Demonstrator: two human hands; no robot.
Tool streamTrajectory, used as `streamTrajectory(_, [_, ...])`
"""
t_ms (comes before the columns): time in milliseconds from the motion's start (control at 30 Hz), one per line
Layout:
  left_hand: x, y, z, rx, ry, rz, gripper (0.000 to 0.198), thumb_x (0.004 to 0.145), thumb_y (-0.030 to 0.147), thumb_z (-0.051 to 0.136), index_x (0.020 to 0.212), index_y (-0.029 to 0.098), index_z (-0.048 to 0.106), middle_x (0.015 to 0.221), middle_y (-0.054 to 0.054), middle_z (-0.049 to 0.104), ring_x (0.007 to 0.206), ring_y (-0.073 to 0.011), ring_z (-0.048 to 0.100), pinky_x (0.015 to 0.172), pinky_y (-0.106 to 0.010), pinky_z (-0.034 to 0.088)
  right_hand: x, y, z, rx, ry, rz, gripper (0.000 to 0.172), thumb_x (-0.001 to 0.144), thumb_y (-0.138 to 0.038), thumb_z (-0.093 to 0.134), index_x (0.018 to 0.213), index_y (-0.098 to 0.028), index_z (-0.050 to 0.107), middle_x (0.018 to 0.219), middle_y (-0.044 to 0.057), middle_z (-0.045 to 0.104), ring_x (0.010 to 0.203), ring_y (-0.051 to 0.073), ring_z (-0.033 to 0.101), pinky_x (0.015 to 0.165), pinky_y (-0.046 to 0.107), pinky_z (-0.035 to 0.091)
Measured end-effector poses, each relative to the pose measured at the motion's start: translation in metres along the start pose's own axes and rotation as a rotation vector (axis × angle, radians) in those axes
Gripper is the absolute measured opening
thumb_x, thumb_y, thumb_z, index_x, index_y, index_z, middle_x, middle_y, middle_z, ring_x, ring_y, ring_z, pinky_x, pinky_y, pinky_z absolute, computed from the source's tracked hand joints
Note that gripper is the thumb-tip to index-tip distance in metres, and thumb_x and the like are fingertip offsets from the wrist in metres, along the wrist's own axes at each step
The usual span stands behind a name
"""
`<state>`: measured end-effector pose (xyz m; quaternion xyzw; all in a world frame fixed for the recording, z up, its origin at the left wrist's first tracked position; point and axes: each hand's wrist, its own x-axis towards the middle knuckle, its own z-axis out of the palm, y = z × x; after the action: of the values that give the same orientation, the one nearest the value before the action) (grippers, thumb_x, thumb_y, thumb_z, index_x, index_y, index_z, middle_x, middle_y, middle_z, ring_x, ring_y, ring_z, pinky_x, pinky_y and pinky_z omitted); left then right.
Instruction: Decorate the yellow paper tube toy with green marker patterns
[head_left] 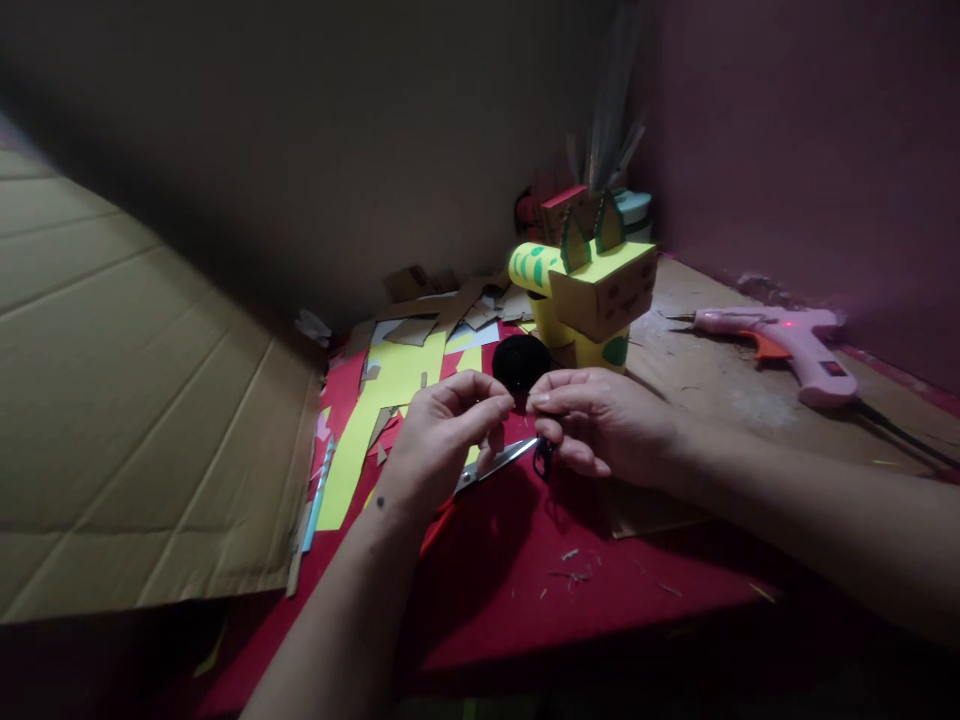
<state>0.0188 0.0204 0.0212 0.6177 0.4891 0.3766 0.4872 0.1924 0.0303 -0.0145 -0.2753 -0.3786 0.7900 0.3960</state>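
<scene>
My right hand (581,415) is closed, thumb and finger pinched, with a loop of black yarn (543,458) hanging below its fingers. Close beside it, my left hand (454,425) also pinches thumb and finger together; whatever lies between those tips is too fine to make out. Just behind both hands rests a black ball of yarn (520,362). Scissors (495,462) with red handles lie on the red cloth (525,600) beneath my left hand, which partly covers them.
A yellow cardboard model (600,290) with green spots stands behind my right hand. To the right, a pink glue gun (787,340) with a lit red light lies on a board. Paper and cardboard scraps (405,365) spread leftward. A large cardboard sheet (150,400) leans at left.
</scene>
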Motion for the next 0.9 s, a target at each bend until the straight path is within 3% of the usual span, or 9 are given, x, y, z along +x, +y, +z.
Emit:
streamTrajectory(100, [-0.003, -0.001, 0.008, 0.054, 0.005, 0.071, 0.009, 0.081, 0.022, 0.067, 0.075, 0.017, 0.062, 0.054, 0.004, 0.055, 0.043, -0.0082, 0.047, 0.043, -0.021, 0.037, 0.000, 0.001, -0.001, -0.009, -0.008, 0.030, 0.008, 0.078, -0.017, 0.058, 0.070, -0.017, 0.057, 0.052, -0.004, 0.058, 0.027, 0.005, 0.043, 0.024, 0.014, 0.027])
streamTrajectory(200, [-0.003, -0.004, 0.013, 0.243, 0.044, 0.263, 0.007, 0.082, 0.017, 0.066, 0.076, 0.018, 0.065, 0.066, 0.003, 0.058, 0.051, -0.0068, 0.048, 0.048, -0.021, 0.039, 0.001, 0.000, -0.002, -0.010, -0.030, 0.057, 0.010, 0.076, -0.016, 0.059, 0.066, -0.016, 0.055, 0.052, -0.003, 0.057, 0.027, 0.005, 0.043, 0.024, 0.014, 0.027])
streamTrajectory(267, [-0.002, -0.008, 0.013, 0.245, 0.039, 0.339, 0.004, 0.082, 0.016, 0.067, 0.079, 0.019, 0.067, 0.073, 0.002, 0.060, 0.053, -0.0062, 0.049, 0.050, -0.020, 0.040, 0.000, -0.001, -0.004, -0.004, -0.062, 0.079, 0.008, 0.074, -0.015, 0.059, 0.067, -0.017, 0.055, 0.052, -0.004, 0.057, 0.027, 0.005, 0.043, 0.023, 0.014, 0.027])
streamTrajectory(433, [0.002, -0.015, 0.014, -0.110, -0.004, 0.129, 0.016, 0.076, 0.019, 0.074, 0.090, 0.021, 0.066, 0.070, 0.004, 0.062, 0.054, -0.0087, 0.055, 0.050, -0.021, 0.045, 0.000, -0.001, -0.008, 0.002, -0.142, 0.093, 0.004, 0.074, -0.014, 0.059, 0.075, -0.016, 0.057, 0.054, -0.004, 0.059, 0.029, 0.006, 0.045, 0.024, 0.014, 0.030])
streamTrajectory(567, [0.000, -0.015, 0.017, -0.119, 0.017, 0.081, 0.008, 0.079, 0.020, 0.071, 0.078, 0.018, 0.064, 0.063, 0.002, 0.064, 0.055, -0.0093, 0.056, 0.051, -0.021, 0.044, -0.002, -0.002, -0.008, -0.013, -0.154, 0.066, 0.007, 0.075, -0.017, 0.063, 0.073, -0.016, 0.056, 0.055, -0.003, 0.061, 0.031, 0.006, 0.048, 0.026, 0.013, 0.035])
streamTrajectory(767, [-0.002, -0.013, 0.019, -0.109, 0.031, 0.021, 0.012, 0.081, 0.024, 0.069, 0.077, 0.016, 0.062, 0.061, 0.001, 0.063, 0.051, -0.0078, 0.052, 0.049, -0.019, 0.041, -0.003, -0.003, -0.007, -0.076, -0.106, -0.001, 0.006, 0.074, -0.013, 0.067, 0.074, -0.014, 0.060, 0.054, -0.003, 0.062, 0.031, 0.005, 0.049, 0.027, 0.013, 0.036])
streamTrajectory(900, [0.000, -0.013, 0.021, -0.056, 0.082, 0.041, 0.013, 0.081, 0.023, 0.069, 0.075, 0.015, 0.062, 0.057, 0.001, 0.061, 0.047, -0.0071, 0.049, 0.046, -0.019, 0.038, 0.000, -0.001, -0.010, -0.087, -0.102, -0.013, 0.016, 0.079, -0.025, 0.070, 0.070, -0.014, 0.061, 0.053, -0.001, 0.065, 0.030, 0.006, 0.050, 0.024, 0.013, 0.035])
